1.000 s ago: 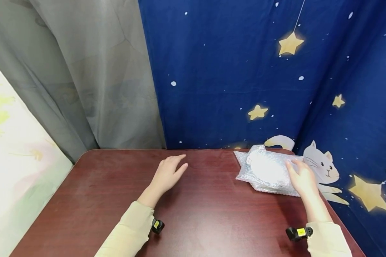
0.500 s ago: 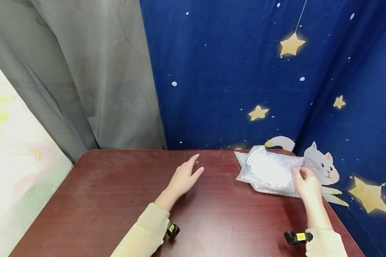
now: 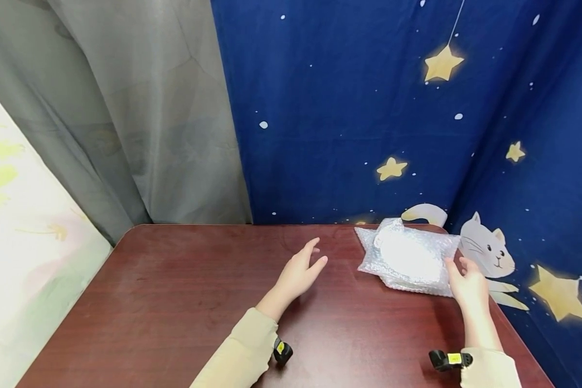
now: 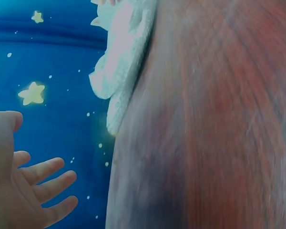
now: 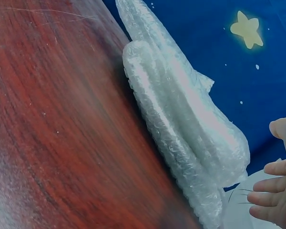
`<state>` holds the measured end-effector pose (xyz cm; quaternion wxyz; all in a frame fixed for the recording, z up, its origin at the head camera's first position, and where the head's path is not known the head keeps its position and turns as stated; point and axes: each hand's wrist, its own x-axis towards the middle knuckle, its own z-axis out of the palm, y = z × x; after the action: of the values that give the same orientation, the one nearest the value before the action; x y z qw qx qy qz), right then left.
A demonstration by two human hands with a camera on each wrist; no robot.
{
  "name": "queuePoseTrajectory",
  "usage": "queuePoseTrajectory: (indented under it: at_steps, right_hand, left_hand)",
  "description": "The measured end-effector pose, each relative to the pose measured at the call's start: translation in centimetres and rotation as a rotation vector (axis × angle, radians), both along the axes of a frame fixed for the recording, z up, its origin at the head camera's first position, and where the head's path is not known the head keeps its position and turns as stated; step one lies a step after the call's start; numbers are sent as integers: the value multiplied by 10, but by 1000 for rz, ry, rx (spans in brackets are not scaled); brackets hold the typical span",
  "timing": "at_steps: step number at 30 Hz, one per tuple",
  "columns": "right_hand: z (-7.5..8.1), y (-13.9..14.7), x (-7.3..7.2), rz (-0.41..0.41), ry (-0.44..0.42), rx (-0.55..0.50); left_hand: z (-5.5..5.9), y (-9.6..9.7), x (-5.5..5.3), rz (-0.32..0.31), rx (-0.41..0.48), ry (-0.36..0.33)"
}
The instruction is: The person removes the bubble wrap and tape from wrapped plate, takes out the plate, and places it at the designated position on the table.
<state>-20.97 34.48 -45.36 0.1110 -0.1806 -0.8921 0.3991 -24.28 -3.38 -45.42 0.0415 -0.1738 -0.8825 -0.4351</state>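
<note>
Clear bubble-wrap bags (image 3: 409,261) lie stacked near the far right corner of the table, with bright glare on top. In the right wrist view the bubble-wrap bags (image 5: 181,119) show at least two puffy layers. My right hand (image 3: 470,288) hovers at their right end, thumb and fingers apart. From the right wrist, the right hand (image 5: 276,191) shows relaxed fingers and a gap to the wrap. Over the middle of the table, left of the bags, my left hand (image 3: 296,275) reaches forward holding nothing. Its fingers spread loosely in the left wrist view (image 4: 26,191).
The dark red wooden table (image 3: 174,302) has rounded far corners. A blue star-patterned curtain (image 3: 320,108) with a printed cat hangs behind its far edge and at the right. A grey curtain (image 3: 174,134) hangs at the back left.
My left hand has moved right across the table toward the bags. My right hand has drawn back slightly from over the bags to their right end. The bags have hardly moved.
</note>
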Motion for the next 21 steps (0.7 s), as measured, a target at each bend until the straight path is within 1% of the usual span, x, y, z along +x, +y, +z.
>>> queuePoseTrajectory:
  at_steps: [6,10,16,21]
  right_hand:
    - [-6,0,-2,-13,-5,5]
    - [-10,-1,-2,-16,-1,-11]
    - [-16,-1,-1,-15,-5,-55]
    - [-20,-2,-2,-16,16,-78]
  left_hand:
    - [-6,15,-1,-23,71,-28]
    - [-11,25,-2,-34,86,-36]
    - [-15,37,-2,-35,123,-55]
    - [-20,49,-4,-34,185,-105]
